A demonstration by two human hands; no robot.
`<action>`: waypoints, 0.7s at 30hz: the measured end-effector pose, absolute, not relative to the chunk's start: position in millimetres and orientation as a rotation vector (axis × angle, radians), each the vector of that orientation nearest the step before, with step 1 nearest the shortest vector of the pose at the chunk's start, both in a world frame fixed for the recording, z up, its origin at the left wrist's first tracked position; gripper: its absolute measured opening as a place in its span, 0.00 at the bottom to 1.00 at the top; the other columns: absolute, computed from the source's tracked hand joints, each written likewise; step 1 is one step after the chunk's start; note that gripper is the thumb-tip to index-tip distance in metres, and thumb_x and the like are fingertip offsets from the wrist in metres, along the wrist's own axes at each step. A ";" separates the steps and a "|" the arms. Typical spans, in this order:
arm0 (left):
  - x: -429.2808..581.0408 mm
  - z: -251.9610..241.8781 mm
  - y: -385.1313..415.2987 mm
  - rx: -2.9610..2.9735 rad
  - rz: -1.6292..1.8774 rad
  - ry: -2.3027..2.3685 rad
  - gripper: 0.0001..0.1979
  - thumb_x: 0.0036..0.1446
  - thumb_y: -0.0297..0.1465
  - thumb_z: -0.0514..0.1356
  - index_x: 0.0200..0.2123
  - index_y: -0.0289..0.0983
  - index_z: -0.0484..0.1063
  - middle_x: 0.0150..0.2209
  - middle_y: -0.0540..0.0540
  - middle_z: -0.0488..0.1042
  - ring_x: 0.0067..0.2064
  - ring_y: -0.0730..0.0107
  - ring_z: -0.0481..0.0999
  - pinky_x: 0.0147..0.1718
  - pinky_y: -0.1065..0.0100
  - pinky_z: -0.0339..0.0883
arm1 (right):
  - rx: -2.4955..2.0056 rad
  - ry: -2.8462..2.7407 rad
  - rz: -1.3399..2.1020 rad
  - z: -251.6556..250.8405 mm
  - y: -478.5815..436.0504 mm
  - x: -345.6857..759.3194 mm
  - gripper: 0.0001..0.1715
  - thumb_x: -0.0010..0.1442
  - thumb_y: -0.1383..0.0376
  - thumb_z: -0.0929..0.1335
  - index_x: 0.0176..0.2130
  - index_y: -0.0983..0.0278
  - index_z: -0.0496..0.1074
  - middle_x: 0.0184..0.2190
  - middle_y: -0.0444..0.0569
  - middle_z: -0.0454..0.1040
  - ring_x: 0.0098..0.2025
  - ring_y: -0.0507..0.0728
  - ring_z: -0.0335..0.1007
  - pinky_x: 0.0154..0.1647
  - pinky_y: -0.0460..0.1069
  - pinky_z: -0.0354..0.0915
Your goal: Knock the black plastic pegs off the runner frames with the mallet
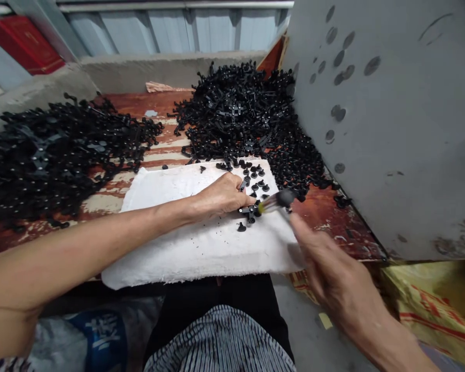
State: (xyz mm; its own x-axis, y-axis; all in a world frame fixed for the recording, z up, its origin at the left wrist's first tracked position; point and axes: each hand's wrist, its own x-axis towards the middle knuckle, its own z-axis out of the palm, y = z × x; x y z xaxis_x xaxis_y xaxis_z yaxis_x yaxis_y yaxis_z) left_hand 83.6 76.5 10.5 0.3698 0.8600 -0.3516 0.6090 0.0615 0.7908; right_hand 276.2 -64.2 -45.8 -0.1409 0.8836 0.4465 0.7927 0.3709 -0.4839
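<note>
My left hand (220, 196) rests on a white cloth pad (186, 243), fingers closed on a black plastic sprue piece (248, 211) that it pins to the pad. My right hand (325, 263) is blurred by motion and grips a small tool (276, 201) with a yellowish shaft and dark head, whose tip meets the pinned piece. Several small loose black plastic parts (256, 173) lie on the pad just beyond my left fingers.
A big heap of black plastic sprues (244, 113) sits behind the pad, another heap (50, 155) at the left on the worn red wooden bench (325, 206). A grey spotted panel (391, 119) stands at the right. A yellow sack (437, 305) lies lower right.
</note>
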 end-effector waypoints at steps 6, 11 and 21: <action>77.3 15.4 90.1 1.564 0.299 1.278 0.15 0.51 0.27 0.64 0.19 0.37 0.60 0.14 0.56 0.57 0.14 0.81 0.54 0.15 0.73 0.44 | -1.469 -1.606 0.332 -40.8 -65.4 277.9 0.27 0.66 0.66 0.64 0.63 0.52 0.67 0.54 0.49 0.75 0.50 0.58 0.76 0.50 0.53 0.74; 86.1 18.4 100.9 1.277 0.423 1.171 0.16 0.52 0.19 0.62 0.22 0.38 0.58 0.16 0.58 0.55 0.15 0.84 0.53 0.15 0.75 0.43 | -1.450 -1.234 0.605 -53.4 -63.9 278.6 0.25 0.65 0.61 0.66 0.61 0.51 0.69 0.29 0.44 0.76 0.24 0.50 0.69 0.23 0.44 0.69; 92.2 0.8 97.9 1.144 0.498 1.200 0.16 0.58 0.18 0.58 0.23 0.38 0.58 0.18 0.56 0.58 0.16 0.84 0.55 0.14 0.76 0.45 | -1.487 -1.256 0.617 -62.9 -66.3 278.3 0.27 0.65 0.61 0.67 0.62 0.51 0.67 0.45 0.49 0.78 0.31 0.51 0.73 0.32 0.46 0.73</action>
State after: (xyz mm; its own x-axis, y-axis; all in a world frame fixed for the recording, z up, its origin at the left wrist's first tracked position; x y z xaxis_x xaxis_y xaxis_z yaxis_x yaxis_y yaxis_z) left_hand 92.2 97.9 0.8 0.3470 0.8150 -0.4641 0.2473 0.3978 0.8835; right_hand 278.3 -66.3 -62.9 0.3170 0.9205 0.2284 0.3823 0.0964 -0.9190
